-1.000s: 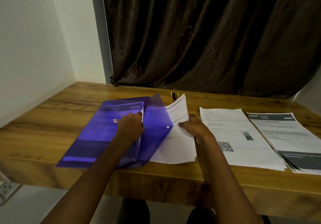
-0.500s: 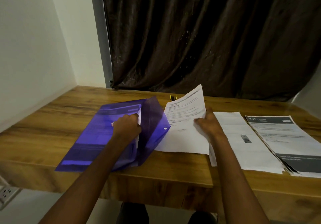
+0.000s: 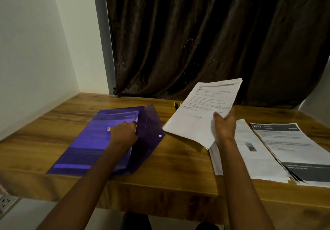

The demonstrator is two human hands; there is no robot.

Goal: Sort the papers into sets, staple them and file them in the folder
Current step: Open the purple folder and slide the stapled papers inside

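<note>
Right hand (image 3: 225, 125) pinches paper set (image 3: 201, 113) above the table (image 3: 178, 162); left hand (image 3: 124, 132) fingers curl at purple folder (image 3: 89, 146) mouth near front edge.

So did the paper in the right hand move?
Yes. The paper set went up off the table and rightward, away from the purple folder, held by the right hand.

Translucent purple plastic folder (image 3: 85, 146) is lying at left on wooden table (image 3: 178, 167), w/ left hand (image 3: 124, 134) at its mouth. Right hand (image 3: 225, 125) is holding white printed paper set (image 3: 200, 115) above table, btwn folder & two flat paper stacks (image 3: 278, 151) at right.
</note>
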